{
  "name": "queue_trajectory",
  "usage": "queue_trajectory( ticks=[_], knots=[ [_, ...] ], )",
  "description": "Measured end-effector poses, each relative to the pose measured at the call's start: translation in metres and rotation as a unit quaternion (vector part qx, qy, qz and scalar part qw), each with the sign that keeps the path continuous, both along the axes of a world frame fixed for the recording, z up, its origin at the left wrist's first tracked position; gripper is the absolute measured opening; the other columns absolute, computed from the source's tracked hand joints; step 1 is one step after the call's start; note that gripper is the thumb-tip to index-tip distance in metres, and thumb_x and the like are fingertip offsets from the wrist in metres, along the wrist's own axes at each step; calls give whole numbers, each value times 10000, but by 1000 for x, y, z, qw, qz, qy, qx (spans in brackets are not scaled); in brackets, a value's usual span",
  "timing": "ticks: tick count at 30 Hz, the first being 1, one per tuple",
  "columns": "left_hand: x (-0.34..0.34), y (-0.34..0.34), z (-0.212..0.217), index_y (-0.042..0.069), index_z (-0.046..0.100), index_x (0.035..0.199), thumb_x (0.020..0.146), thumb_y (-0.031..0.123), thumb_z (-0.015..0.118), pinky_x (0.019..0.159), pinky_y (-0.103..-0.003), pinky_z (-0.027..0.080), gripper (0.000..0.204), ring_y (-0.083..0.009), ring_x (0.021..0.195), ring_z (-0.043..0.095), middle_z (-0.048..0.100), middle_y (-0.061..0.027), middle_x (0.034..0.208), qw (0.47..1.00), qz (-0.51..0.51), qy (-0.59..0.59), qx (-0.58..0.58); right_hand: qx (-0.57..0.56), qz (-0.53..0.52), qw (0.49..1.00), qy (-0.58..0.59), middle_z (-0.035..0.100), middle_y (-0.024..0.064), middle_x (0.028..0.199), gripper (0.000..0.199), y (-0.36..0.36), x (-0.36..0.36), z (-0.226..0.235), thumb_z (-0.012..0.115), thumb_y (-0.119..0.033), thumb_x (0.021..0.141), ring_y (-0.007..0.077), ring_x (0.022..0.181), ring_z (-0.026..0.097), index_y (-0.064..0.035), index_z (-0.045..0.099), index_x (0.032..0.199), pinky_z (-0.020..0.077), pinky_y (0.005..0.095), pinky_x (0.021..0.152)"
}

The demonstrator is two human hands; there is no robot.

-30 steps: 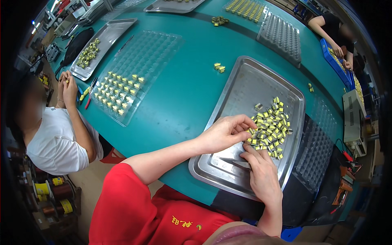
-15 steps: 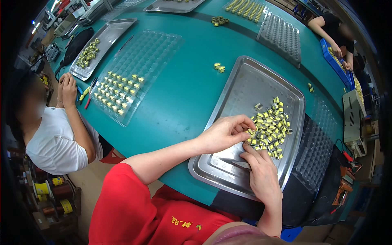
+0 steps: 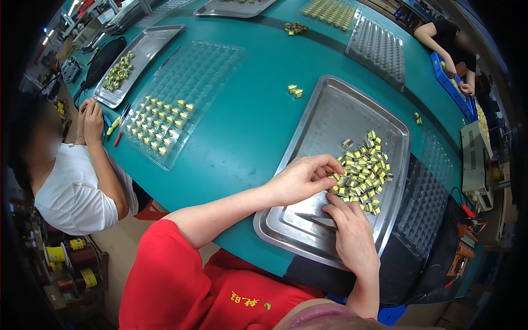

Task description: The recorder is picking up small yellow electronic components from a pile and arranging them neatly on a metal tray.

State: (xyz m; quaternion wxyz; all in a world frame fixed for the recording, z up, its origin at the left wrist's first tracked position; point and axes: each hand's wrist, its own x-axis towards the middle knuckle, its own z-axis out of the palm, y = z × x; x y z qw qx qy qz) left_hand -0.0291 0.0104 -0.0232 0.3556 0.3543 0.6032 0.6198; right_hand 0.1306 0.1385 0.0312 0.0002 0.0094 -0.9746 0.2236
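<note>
2 bare hands busy inside a shallow, silver metal tray
So the left hand has thumb and forefinger pinched on 1 small, yellow-and-silver blocky part, down in the tray beside a loose heap of similar yellow-and-silver pieces. The right hand, also over the tray, is curled around a pointed grey metal tool, its fingertips close to the left thumb. Left of the tray there's a clear plastic blister sheet, partly filled with yellow parts, on the green tabletop.

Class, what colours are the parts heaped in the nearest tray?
The parts are yellow and silvery grey, clearest in the head view.
</note>
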Motion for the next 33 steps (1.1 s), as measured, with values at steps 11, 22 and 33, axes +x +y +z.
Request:
queue_trajectory(
  ticks=[11, 22, 33],
  knots=[
    [0, 0, 0, 19, 600, 1193, 943, 56, 635, 860, -257, 508, 255, -81, 928, 618, 666, -52, 1032, 1000, 5, 14, -10, 3, 3, 1000, 3, 627, 151, 1285, 375, 1, 0, -1, 529, 92, 752, 342, 1034, 585, -8, 634, 1098, 475, 419, 939],
    [0, 1, -1, 22, 600, 1194, 943, 54, 638, 864, -255, 508, 255, -78, 928, 615, 663, -46, 1043, 1000, 1, -1, -2, 1, 1, 1000, 10, 634, 151, 1271, 360, 1, 1, -2, 537, 91, 757, 339, 1025, 588, -7, 639, 1088, 479, 417, 932],
    [1, 0, 2, 26, 596, 1214, 939, 48, 633, 864, -265, 510, 278, -88, 928, 617, 666, -56, 1056, 1000, 1, 13, -7, 7, 2, 1000, 8, 633, 147, 1269, 335, 1, 0, -2, 531, 81, 780, 332, 1024, 589, -7, 639, 1085, 479, 410, 935]
  ],
)
